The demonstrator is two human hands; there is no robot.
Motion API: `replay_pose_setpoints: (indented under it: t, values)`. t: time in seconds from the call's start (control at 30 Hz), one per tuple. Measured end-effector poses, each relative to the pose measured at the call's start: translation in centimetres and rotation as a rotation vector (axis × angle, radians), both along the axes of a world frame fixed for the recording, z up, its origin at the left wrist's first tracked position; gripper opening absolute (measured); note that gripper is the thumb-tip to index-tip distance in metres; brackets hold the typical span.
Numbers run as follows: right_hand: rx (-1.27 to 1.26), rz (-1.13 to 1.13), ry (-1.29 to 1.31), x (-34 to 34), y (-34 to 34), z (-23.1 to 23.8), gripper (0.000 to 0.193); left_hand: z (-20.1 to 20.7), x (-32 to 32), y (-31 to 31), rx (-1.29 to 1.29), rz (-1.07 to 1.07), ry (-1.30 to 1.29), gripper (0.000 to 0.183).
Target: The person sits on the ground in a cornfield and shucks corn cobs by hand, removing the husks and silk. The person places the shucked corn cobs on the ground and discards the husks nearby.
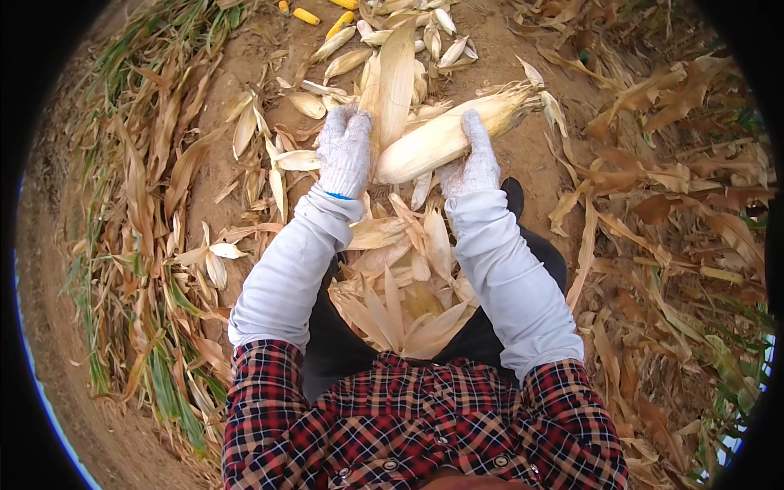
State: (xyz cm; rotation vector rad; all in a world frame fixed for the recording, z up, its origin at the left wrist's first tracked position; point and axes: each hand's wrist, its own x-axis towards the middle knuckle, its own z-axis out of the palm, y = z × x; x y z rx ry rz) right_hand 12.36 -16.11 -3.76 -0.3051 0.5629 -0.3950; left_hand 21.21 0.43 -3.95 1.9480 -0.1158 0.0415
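Note:
In white knitted gloves, both my hands are held out in front of me. My right hand [476,162] grips an ear of corn [441,137] in pale husk, its thumb lying on top. The ear lies slanted, its ragged dry end to the far right and its smooth end near my left hand. My left hand [345,151] is closed at the edge of a long, pale corn husk leaf [398,82] standing up beside the ear. Its fingertips are partly hidden. Whether the leaf still joins the ear, I cannot tell.
Ahead lies a heap of husk-covered corn ears [384,37], with a few bare yellow cobs [306,15] at its far left. Loose husks [404,286] are piled between my legs. Dry stalks and leaves [678,188] cover the soil at right and left.

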Motion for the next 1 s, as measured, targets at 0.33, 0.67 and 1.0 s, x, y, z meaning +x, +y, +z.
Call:
replay_pose_setpoints:
  t: [0.33,0.67,1.0]
  values:
    - [0.005,-0.001,-0.083,0.3,-1.0,-0.3,0.056,0.8,-0.8,-0.2,-0.263,-0.255,0.278,0.06]
    - [-0.049,0.172,-0.283,0.3,-1.6,-0.3,0.063,0.0,0.5,1.0,-0.828,-0.148,0.516,0.032]
    - [0.161,0.094,-0.168,0.4,-0.9,-1.0,0.07,1.5,2.0,1.1,-1.225,-0.01,0.458,0.035]
